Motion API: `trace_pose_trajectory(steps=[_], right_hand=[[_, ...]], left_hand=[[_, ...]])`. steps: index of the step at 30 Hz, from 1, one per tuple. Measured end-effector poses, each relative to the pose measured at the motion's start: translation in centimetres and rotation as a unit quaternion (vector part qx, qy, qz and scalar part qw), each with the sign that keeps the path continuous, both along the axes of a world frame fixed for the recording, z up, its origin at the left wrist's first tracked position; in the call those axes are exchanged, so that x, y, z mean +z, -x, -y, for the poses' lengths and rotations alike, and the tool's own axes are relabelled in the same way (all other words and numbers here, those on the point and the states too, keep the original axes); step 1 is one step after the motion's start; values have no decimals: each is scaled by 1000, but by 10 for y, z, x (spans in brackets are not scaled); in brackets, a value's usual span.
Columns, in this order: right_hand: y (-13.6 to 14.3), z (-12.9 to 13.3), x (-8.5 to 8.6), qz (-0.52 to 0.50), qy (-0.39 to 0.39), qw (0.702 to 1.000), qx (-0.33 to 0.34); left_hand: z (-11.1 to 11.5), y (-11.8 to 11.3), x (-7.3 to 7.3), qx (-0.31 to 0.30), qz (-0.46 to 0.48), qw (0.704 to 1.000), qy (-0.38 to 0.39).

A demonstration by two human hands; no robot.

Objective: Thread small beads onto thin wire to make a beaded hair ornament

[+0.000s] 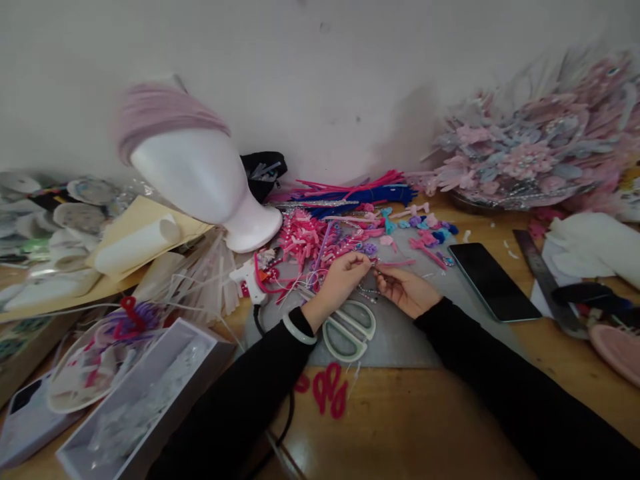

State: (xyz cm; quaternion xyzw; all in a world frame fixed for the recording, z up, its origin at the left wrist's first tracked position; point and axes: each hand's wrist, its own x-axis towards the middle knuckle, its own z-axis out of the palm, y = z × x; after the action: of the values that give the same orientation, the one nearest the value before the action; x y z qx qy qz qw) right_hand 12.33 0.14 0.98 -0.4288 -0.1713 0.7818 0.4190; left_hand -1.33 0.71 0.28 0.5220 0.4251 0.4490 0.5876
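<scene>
Two hands meet over a gray mat (400, 340), the left (345, 279) and right (406, 291) with fingertips drawn close together in a fine pinch. Between them, at the tips of thumbs and forefingers, lies a small piece (374, 264), too small to identify. A beaded strand (369, 292) lies just below the fingers. Nearer the wearer, scissors (351, 329) rest beside the left wrist; pink fuzzy pieces (303, 240) cluster beyond it. Farther out: a phone (494, 281), right, and a white mannequin head (193, 173), left.
</scene>
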Motion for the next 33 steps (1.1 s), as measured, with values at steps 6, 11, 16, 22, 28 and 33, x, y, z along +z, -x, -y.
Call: trace_pose_trajectory(steps=[6, 11, 16, 22, 28, 33], right_hand=[[-1, 1, -4, 73, -76, 994, 5], [-2, -1, -4, 50, -71, 996, 34], [-3, -2, -1, 43, -17, 998, 51], [-4, -3, -1, 58, -51, 993, 88], [-5, -4, -6, 40, -61, 993, 96], [-5, -5, -8, 44, -71, 994, 76]], left_hand=[[-1, 0, -2, -6, -19, 1000, 0], [0, -1, -4, 7, -82, 996, -25], [0, -2, -4, 0, -102, 993, -56], [0, -3, -7, -18, -92, 994, -56], [-1, -2, -8, -14, -105, 992, -63], [-1, -2, -8, -21, -124, 990, -63]])
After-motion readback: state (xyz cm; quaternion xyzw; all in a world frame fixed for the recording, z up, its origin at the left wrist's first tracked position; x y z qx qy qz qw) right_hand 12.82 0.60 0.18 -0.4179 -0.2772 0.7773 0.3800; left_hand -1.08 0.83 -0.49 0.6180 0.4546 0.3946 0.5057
